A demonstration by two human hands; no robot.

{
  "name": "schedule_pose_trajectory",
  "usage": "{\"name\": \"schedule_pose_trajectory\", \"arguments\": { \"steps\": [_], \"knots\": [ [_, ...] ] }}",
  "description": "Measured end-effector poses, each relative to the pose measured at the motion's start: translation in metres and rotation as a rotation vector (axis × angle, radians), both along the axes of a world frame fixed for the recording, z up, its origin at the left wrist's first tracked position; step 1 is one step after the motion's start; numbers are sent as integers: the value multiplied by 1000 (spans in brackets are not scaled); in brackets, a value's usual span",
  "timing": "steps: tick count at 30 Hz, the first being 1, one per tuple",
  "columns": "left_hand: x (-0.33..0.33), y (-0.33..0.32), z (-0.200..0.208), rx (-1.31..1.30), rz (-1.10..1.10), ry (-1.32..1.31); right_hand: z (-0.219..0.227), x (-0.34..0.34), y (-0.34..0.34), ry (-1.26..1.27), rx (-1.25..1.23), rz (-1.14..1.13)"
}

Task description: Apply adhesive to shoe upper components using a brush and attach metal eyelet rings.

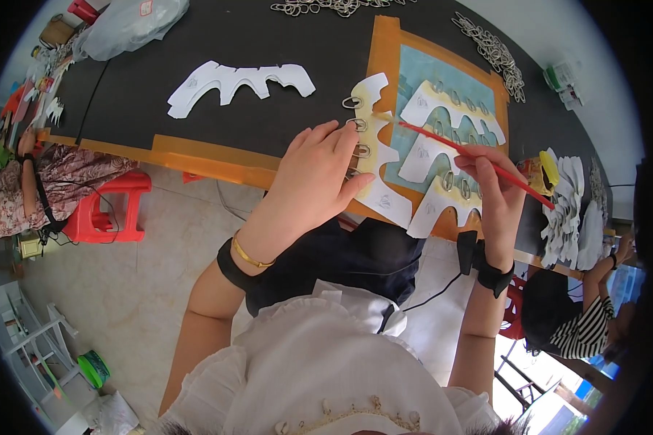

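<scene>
A white scalloped cut-out piece (382,197) lies at the table's near edge, with a yellowish, wet-looking strip and oval metal rings (362,150) along one side. My left hand (313,168) rests on that edge, fingers stretched out, fingertips at the rings and thumb on the piece. My right hand (495,190) grips a thin red-handled brush (442,139). Its tip touches or hovers just over the yellowish strip; I cannot tell which. Right of it, several similar pieces (416,161) with rings lie on a blue-green sheet (421,65).
A stack of plain white cut-outs (241,77) lies on the black table (268,32). Metal chains (490,54) lie at the back. More white pieces (564,210) are piled at right. People sit at both sides, near a red stool (116,206) on the left.
</scene>
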State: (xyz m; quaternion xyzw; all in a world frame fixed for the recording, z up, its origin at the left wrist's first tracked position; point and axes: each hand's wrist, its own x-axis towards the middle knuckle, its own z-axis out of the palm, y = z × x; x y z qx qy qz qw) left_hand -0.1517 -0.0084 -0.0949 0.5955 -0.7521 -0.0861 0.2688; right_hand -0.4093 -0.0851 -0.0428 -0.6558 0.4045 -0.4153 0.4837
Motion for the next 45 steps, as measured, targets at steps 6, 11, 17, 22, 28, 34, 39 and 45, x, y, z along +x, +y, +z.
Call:
{"name": "schedule_pose_trajectory", "arguments": {
  "steps": [6, 11, 17, 22, 28, 34, 39, 45],
  "knots": [
    [-1, -1, 2, -5, 10, -7, -3, 11, 0, 18, 7, 55],
    [-2, 0, 3, -20, 15, -2, 3, -14, -15, -85, -18, -47],
    [-2, 0, 3, -10, 13, 7, 9, 24, -16, -28, -49, 20],
    [3, 0, 1, -18, -2, 13, -1, 32, -29, 25, -12, 97],
    [7, -14, 13, 110, -1, 315, -5, 24, -37, -33, 72, 78],
    [1, -38, 3, -76, 82, -56, -5, 27, -44, -68, 116, 91],
    [-2, -43, 8, 22, 93, -150, -2, 28, -50, -47, 111, 99],
    [-3, -41, 8, -24, 97, -163, -4, 25, -53, -72, 102, 71]
  ]
}}
